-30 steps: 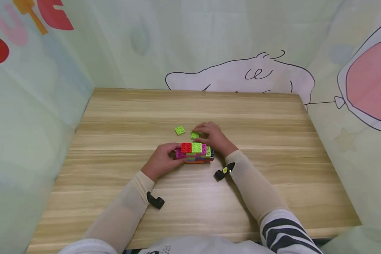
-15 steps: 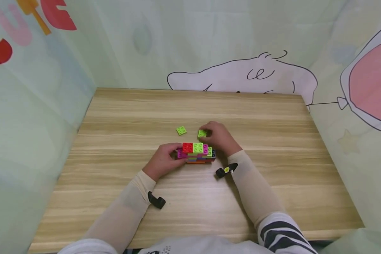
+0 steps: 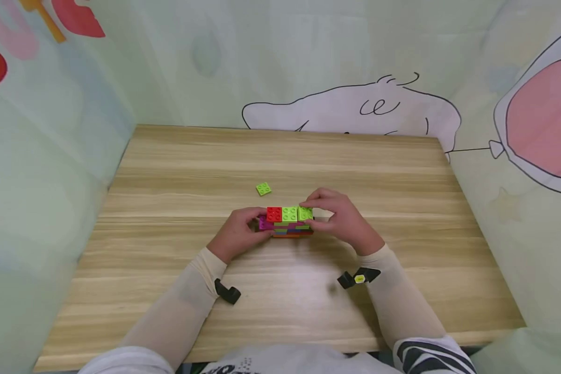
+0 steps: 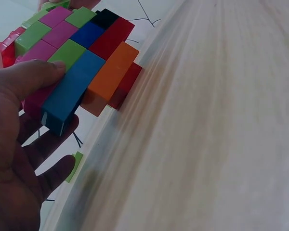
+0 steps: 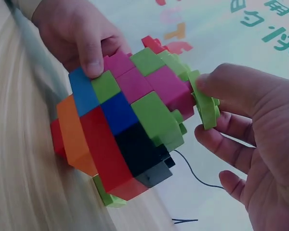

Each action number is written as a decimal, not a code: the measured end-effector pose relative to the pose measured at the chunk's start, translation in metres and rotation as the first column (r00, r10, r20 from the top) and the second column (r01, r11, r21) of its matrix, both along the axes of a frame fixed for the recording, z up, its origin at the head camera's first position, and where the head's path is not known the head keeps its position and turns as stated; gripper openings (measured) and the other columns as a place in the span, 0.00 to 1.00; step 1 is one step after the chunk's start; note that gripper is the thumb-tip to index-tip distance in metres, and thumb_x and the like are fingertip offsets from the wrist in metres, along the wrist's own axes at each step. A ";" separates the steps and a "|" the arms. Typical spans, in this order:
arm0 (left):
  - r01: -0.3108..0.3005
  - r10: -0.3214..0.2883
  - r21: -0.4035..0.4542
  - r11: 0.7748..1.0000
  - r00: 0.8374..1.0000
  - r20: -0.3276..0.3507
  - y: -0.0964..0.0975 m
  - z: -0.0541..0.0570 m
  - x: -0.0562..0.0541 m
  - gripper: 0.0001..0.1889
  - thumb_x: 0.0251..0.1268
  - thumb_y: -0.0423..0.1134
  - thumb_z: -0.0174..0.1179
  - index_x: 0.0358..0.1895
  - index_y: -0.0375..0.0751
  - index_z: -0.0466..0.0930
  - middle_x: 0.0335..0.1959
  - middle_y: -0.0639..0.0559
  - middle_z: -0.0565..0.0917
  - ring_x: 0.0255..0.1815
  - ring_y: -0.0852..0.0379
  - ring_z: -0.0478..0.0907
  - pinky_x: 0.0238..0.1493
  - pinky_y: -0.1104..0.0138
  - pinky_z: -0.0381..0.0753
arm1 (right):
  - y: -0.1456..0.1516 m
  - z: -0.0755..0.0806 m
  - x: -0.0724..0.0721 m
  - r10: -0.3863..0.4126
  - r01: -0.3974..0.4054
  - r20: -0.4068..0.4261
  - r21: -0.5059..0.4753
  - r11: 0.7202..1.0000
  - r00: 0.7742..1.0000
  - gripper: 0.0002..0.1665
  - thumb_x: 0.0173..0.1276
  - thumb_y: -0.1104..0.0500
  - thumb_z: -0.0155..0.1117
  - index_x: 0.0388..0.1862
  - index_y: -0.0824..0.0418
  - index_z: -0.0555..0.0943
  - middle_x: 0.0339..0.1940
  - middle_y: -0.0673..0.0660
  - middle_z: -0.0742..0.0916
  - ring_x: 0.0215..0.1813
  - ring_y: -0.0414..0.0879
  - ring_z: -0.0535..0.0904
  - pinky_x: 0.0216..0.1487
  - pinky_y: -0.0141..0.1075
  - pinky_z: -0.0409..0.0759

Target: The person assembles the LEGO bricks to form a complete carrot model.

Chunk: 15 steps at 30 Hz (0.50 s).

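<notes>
A stack of toy building bricks (image 3: 290, 227) in several colours stands on the table, wider at the top than at its base. My left hand (image 3: 238, 234) grips its left end, the thumb pressing the near side in the left wrist view. At the top right, my right hand (image 3: 343, 221) pinches a thin lime-green brick (image 5: 205, 103) between thumb and fingers. In the right wrist view this brick is tilted against the pink brick (image 5: 171, 86) at the stack's upper edge; whether its studs are joined cannot be told. Red and lime bricks top the stack's left and middle.
One loose lime-green brick (image 3: 264, 189) lies flat on the wooden table (image 3: 191, 166), behind the stack. Printed cloth walls (image 3: 280, 57) enclose the table's back and sides. A small black camera is strapped to each wrist.
My right hand has picked up the lime-green brick from behind the stack and carried it toward me, onto the stack's top right. The left hand keeps its grip on the stack.
</notes>
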<state>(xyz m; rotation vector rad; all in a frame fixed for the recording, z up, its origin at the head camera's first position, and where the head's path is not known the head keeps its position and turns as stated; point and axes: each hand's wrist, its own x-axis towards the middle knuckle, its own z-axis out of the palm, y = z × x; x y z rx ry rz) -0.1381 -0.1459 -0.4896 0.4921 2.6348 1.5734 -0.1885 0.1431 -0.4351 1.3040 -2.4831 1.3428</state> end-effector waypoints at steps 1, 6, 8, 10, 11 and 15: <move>0.001 -0.001 0.002 1.000 1.000 0.002 0.000 0.000 0.000 0.23 0.56 0.36 0.78 0.57 0.44 0.87 0.52 0.51 0.88 0.50 0.54 0.83 0.55 0.53 0.83 | 0.000 0.000 0.001 0.002 -0.002 0.003 0.010 1.000 1.000 0.21 0.60 0.65 0.80 0.53 0.60 0.90 0.46 0.51 0.85 0.49 0.46 0.81 0.52 0.50 0.84; 0.008 -0.008 0.005 1.000 1.000 0.003 0.000 -0.002 0.000 0.23 0.56 0.36 0.78 0.57 0.43 0.87 0.51 0.51 0.89 0.49 0.54 0.83 0.54 0.54 0.84 | 0.000 0.003 0.005 0.002 -0.003 0.026 0.036 0.999 1.000 0.21 0.60 0.66 0.79 0.53 0.61 0.90 0.47 0.52 0.84 0.50 0.46 0.80 0.52 0.50 0.85; 0.002 -0.002 0.006 1.000 1.000 0.003 0.000 -0.002 0.000 0.23 0.56 0.36 0.78 0.56 0.43 0.87 0.51 0.52 0.89 0.49 0.54 0.84 0.54 0.54 0.84 | -0.001 0.005 0.006 -0.003 0.002 0.027 0.051 0.999 1.000 0.21 0.60 0.66 0.79 0.54 0.61 0.90 0.48 0.52 0.84 0.50 0.45 0.80 0.52 0.46 0.85; -0.003 0.003 0.011 1.000 1.000 0.005 0.000 -0.002 0.000 0.22 0.55 0.36 0.78 0.55 0.43 0.87 0.50 0.51 0.89 0.48 0.54 0.84 0.54 0.54 0.84 | -0.002 0.007 0.008 -0.006 0.005 0.013 0.074 0.997 1.000 0.22 0.60 0.65 0.79 0.55 0.60 0.90 0.48 0.51 0.83 0.50 0.45 0.79 0.52 0.42 0.84; -0.005 0.005 0.009 1.000 1.000 0.007 0.000 -0.001 0.000 0.22 0.55 0.36 0.79 0.55 0.42 0.88 0.50 0.51 0.89 0.49 0.54 0.84 0.54 0.54 0.84 | -0.003 0.008 0.009 -0.005 0.005 0.000 0.085 0.996 1.000 0.22 0.60 0.65 0.79 0.55 0.61 0.89 0.48 0.51 0.83 0.50 0.45 0.79 0.52 0.41 0.83; 0.000 0.000 0.005 1.000 1.000 0.011 -0.001 0.000 0.000 0.22 0.54 0.37 0.79 0.54 0.41 0.88 0.50 0.50 0.89 0.49 0.53 0.84 0.54 0.54 0.84 | -0.005 0.010 0.011 -0.005 0.012 -0.058 0.112 0.994 0.998 0.22 0.60 0.65 0.80 0.54 0.61 0.90 0.47 0.53 0.83 0.49 0.46 0.79 0.51 0.39 0.83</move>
